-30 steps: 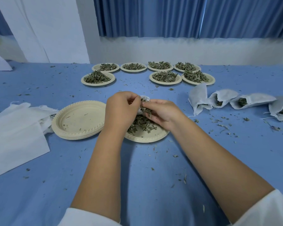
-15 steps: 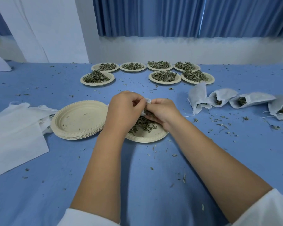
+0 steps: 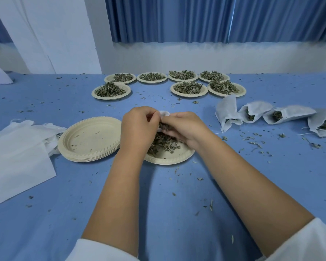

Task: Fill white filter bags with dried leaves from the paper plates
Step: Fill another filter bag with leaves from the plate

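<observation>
Holding entry: your left hand [image 3: 139,129], fingers curled tight, pinches a white filter bag [image 3: 164,113] of soft nonwoven fabric. Only the bag's crumpled top edge shows, between your two hands, above the near plate. Your right hand [image 3: 184,129], fingers curled narrow, pinches a tuft of dried leaves [image 3: 164,127] at the bag's mouth

Near plate [image 3: 169,160]: round, beige pressed paper with a ribbed rim, directly under your hands, carrying a loose grey-green heap of brittle, curled leaves

Empty plates [image 3: 90,140]: a nested stack of the same beige paper, just left of the near plate, with a few crumbs in the top one

Flat bags [image 3: 17,157]: limp white rectangular sheets, piled at the left edge and touching the stack

Filled bags [image 3: 288,114]: four, plump, lying in a row to the right, dark leaves showing in most mouths

Far plates [image 3: 188,88]: seven, in two rows, each heaped with leaves

Tablecloth [image 3: 158,213]: blue, matte, woven, strewn with leaf fragments
</observation>
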The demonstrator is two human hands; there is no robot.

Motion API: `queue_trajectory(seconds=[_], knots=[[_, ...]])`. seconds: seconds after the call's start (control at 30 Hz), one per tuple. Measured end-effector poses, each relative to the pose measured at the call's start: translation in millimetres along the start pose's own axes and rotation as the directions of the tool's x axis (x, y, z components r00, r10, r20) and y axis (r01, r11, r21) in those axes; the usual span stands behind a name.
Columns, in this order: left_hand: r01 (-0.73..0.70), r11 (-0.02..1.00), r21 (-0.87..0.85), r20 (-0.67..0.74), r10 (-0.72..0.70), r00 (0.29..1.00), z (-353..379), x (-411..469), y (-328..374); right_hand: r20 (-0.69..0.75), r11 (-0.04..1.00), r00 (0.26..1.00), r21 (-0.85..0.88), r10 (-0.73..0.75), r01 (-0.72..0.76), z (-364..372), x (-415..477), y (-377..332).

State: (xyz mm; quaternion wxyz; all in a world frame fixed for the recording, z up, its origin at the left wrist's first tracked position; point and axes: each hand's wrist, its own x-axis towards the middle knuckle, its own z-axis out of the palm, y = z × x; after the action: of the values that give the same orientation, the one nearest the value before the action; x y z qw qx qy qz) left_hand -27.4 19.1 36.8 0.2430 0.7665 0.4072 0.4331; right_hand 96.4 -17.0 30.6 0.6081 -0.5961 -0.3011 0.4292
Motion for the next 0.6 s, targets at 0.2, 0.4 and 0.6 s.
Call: queue_trajectory(seconds=[0.2, 0.4, 0.6], knots=[[0.134, 0.989, -0.057, -0.114, -0.140, 0.983, -4.0, 3.4, -6.0, 0.056, 0.965, 0.998, 0.259, 0.034, -0.048, -6.3, 3.4, -11.1], [0.139, 0.990, 0.015, -0.111, -0.136, 0.984, -3.1, 3.2, -6.8, 0.062, 0.995, 0.996, 0.079, -0.064, 0.059, -4.5, 1.0, -4.3], [0.100, 0.995, 0.026, -0.113, -0.096, 0.989, -3.2, 3.4, -5.5, -0.009, 0.975, 0.992, -0.188, -0.125, 0.121, 2.6, -3.2, 1.8]])
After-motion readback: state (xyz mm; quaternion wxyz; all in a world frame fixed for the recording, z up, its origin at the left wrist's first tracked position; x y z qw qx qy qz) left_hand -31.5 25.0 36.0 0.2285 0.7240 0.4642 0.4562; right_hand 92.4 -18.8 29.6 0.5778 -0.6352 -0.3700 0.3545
